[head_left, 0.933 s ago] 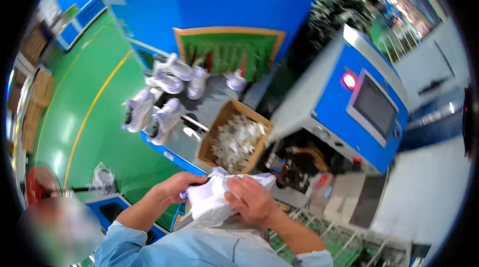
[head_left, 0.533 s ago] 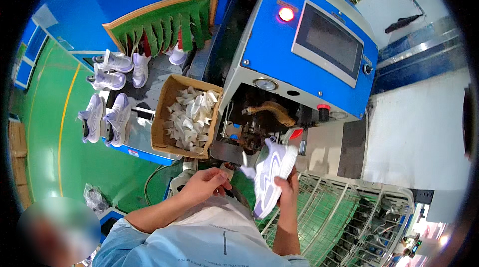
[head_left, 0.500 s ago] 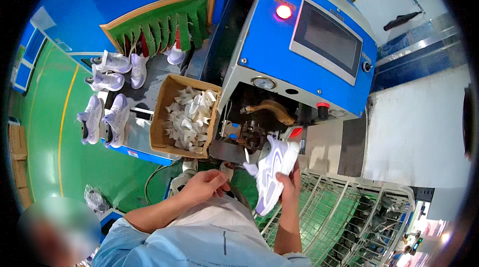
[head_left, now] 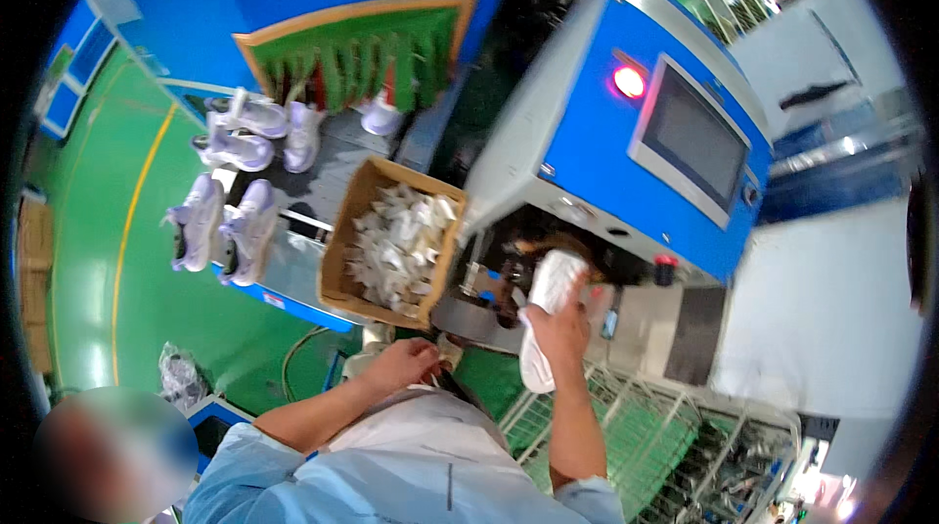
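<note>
In my right hand (head_left: 562, 333) is a white sneaker (head_left: 540, 363), turned so that its pale sole faces up. My fingers wrap round its side at mid-length. The far end of the shoe reaches the dark opening under a blue machine (head_left: 626, 142), in front of a brown curved pad (head_left: 548, 244). Whether the shoe touches anything inside is hidden. Close to my waist, my left hand (head_left: 406, 364) is closed with curled fingers, and what it holds, if anything, does not show. Left of the opening stands a cardboard box (head_left: 337, 274) heaped with crumpled white pieces (head_left: 396, 245).
Several white and lilac sneakers (head_left: 249, 230) stand on a conveyor (head_left: 337, 167) at the left, before a green strip curtain (head_left: 352, 69). A red light (head_left: 629, 83) glows beside the machine's screen (head_left: 694, 137). Below right is a white wire rack (head_left: 626, 426).
The right hand has turned the sneaker from side-on to sole-up and moved it toward the machine opening. The left hand stays near my waist. The head view has shifted.
</note>
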Demonstrator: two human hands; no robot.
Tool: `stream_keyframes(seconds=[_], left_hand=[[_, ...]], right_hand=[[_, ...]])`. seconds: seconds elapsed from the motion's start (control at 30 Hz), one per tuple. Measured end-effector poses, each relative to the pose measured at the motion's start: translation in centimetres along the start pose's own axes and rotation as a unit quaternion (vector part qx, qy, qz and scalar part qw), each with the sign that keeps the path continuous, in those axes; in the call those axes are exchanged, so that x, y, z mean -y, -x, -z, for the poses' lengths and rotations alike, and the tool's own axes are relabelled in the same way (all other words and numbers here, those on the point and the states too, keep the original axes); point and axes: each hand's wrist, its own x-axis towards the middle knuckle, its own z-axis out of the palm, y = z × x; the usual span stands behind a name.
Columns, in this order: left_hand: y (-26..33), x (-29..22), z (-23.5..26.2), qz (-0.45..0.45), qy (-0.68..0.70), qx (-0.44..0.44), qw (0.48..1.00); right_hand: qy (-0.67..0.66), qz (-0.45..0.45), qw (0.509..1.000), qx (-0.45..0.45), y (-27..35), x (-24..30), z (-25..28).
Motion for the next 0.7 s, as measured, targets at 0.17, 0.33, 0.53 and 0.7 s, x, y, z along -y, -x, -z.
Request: stream_keyframes(seconds=[0.17,0.33,0.53,0.7], left_hand=[[-0.3,0.4,1.7,-0.005,-0.02,-0.04,0.999],[-0.5,0.9,2.9,-0.026,-0.051,-0.079,0.995],[-3.4,-1.3,0.9,-0.064,-0.117,-0.023,0.991],[-6.7,-0.6,-2.4,-0.089,-0.039,0.119,0.988]], right_hand=[[0.045,0.003,0.995,-0.087,-1.7,-1.0,-1.7],[0.053,0.115,0.97,-0.207,-2.1,-3.7,-3.4],[0.002,0.161,0.942,-0.295,-2.0,-5.0,-4.4],[0.01,0.131,0.956,-0.263,4.1,-5.2,-5.9]])
